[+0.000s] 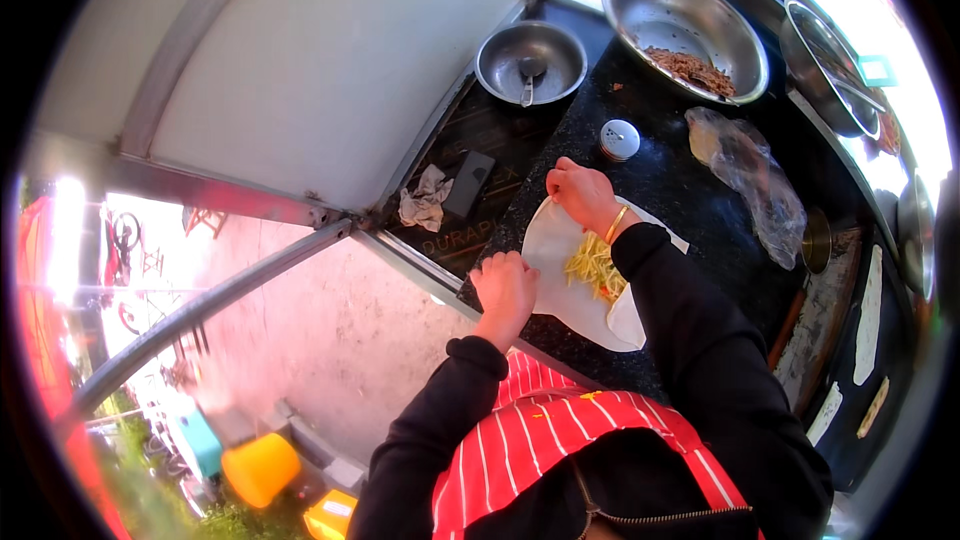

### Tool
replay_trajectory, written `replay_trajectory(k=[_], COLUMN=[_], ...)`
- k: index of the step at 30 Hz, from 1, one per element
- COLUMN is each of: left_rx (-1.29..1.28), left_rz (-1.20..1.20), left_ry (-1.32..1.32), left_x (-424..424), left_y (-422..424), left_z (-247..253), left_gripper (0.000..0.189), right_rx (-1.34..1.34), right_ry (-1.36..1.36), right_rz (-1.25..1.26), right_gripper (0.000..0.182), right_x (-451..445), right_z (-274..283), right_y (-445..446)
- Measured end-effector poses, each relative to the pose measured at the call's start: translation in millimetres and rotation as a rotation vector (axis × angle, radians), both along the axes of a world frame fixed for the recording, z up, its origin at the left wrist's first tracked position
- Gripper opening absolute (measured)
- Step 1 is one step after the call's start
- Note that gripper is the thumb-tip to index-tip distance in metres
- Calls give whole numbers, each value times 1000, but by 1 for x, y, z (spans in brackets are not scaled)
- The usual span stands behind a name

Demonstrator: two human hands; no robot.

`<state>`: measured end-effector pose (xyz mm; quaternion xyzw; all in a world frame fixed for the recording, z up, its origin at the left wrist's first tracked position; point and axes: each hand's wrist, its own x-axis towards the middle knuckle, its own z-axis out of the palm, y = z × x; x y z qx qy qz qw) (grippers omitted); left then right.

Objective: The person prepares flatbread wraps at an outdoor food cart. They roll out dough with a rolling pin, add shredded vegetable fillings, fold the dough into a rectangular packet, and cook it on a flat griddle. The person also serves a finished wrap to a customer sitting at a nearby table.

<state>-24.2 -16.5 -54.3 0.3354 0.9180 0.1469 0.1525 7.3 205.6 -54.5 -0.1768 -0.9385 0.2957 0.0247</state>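
A thin white sheet of dough point(546, 270) lies on the black stone counter, with a heap of shredded vegetables point(592, 266) on it. My left hand point(506, 289) is at the sheet's left edge, fingers curled; whether they pinch the dough is hard to tell. At the sheet's upper edge is my right hand point(583, 195), a gold bracelet on its wrist, its fingertips bent down and partly hidden. Just above my right hand stands a shaker with a perforated metal lid point(620, 139).
A large steel bowl point(686, 30) holds brown minced filling. A smaller steel bowl point(531, 64) has a ladle in it. Right of the shaker lies a clear plastic bag point(757, 180) with dough inside. A crumpled tissue point(426, 199) and a dark box point(469, 184) lie left. Flat dough strips point(868, 315) lie far right.
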Motion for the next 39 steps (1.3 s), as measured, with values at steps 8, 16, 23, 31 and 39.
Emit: replay_trajectory(k=[8, 16, 23, 31, 39], left_rx=[47, 241, 313, 445, 206], left_rz=[285, 180, 78, -518, -766], left_ry=[-254, -83, -241, 102, 195], left_x=[6, 10, 25, 68, 107], left_y=[10, -4, -11, 4, 17], left_z=[3, -4, 5, 34, -7], left_gripper=[45, 42, 14, 15, 12], right_rx=[-577, -670, -753, -455, -36], right_ry=[110, 180, 264, 260, 213], right_rz=[-52, 1, -121, -197, -288], right_gripper=[11, 9, 8, 7, 16], right_x=[8, 35, 79, 147, 198], right_z=[1, 48, 46, 17, -21], right_y=[17, 13, 38, 56, 40])
